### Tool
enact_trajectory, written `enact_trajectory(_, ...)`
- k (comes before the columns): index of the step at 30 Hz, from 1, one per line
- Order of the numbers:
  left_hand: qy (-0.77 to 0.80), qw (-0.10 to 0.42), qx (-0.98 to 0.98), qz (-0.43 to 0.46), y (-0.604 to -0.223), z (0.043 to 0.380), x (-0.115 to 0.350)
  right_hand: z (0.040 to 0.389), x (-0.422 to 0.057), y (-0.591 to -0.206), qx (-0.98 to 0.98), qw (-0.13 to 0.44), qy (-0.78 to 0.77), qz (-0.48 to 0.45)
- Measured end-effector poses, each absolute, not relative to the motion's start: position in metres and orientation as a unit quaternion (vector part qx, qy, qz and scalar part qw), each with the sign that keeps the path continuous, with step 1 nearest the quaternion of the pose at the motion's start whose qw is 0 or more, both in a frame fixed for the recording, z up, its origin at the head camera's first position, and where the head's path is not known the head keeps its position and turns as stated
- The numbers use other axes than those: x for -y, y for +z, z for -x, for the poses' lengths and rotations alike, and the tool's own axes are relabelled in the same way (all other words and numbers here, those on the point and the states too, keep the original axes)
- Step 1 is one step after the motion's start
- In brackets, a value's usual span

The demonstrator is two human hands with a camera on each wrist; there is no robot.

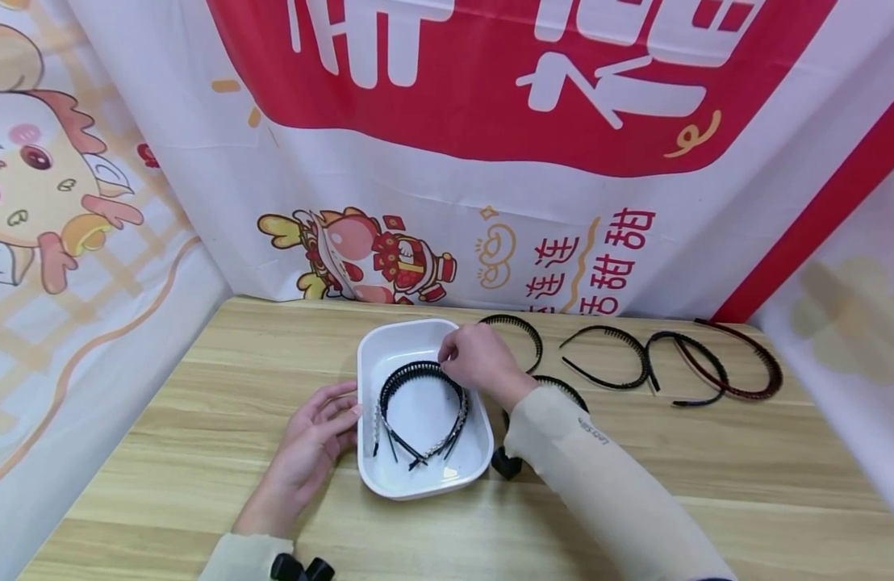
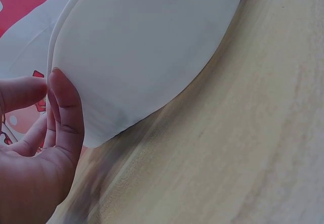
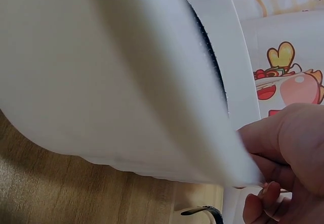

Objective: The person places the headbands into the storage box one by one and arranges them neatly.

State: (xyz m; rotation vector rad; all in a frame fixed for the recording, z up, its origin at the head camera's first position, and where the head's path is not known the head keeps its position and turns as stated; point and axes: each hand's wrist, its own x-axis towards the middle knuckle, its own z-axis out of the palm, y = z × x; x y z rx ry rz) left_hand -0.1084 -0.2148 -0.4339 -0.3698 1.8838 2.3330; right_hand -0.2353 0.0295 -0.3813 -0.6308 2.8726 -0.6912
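A relaxed left hand touched the tray alongside; the right hand pinched a headband, apparently positioning it; the next move seemingly required release.

A staged tabletop booth: printed cloths surround a wood-grain table.

Your head view shows the tray brightly lit; your dimmer right-wrist view blurs its near rim.

Beige sleeves; black wrist mounts, perhaps
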Motion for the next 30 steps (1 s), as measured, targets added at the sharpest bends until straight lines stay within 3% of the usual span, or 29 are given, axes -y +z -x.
enact_trajectory(17,0.772,0.059,-0.622,0.116,-0.434,0.108,0.215,0.233,-0.03,-0.382,-0.949,0.049,-0.237,0.2)
enact_trajectory(30,0.769,0.061,-0.625,0.12,-0.436,0.108,0.215,0.227,-0.051,-0.39,-0.896,0.033,-0.412,0.161)
